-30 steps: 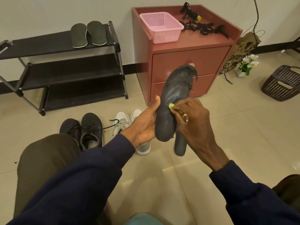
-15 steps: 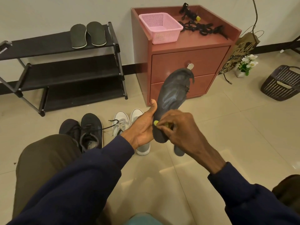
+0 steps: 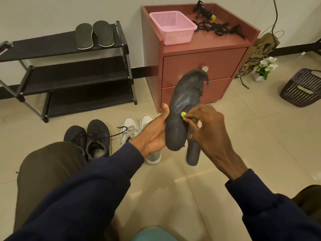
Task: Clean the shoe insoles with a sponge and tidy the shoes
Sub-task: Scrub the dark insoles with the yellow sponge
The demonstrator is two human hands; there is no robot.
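Head view: the yellow sponge [image 3: 183, 114] has moved up the dark insole [image 3: 184, 101], from heel to middle. Right hand [image 3: 208, 126] pinches it; left hand [image 3: 154, 131] has its grip wrapped round the raised insole's heel.

Open beige tiled floor [image 3: 243, 136] is left between the red-brown two-drawer wooden cabinet [image 3: 225, 63] and the dark woven basket [image 3: 295, 91], and the two lower shelves of the black three-tier shoe rack [image 3: 74, 73] are unobstructed. The floor straight ahead is taken up by a pair of black lace-up sneakers [image 3: 97, 136], a pair of white sneakers [image 3: 130, 126] and a dark grey insole [image 3: 192, 153], while the cabinet top is crowded by a pink perforated plastic basket [image 3: 177, 36] and a tangle of black straps [image 3: 215, 27].
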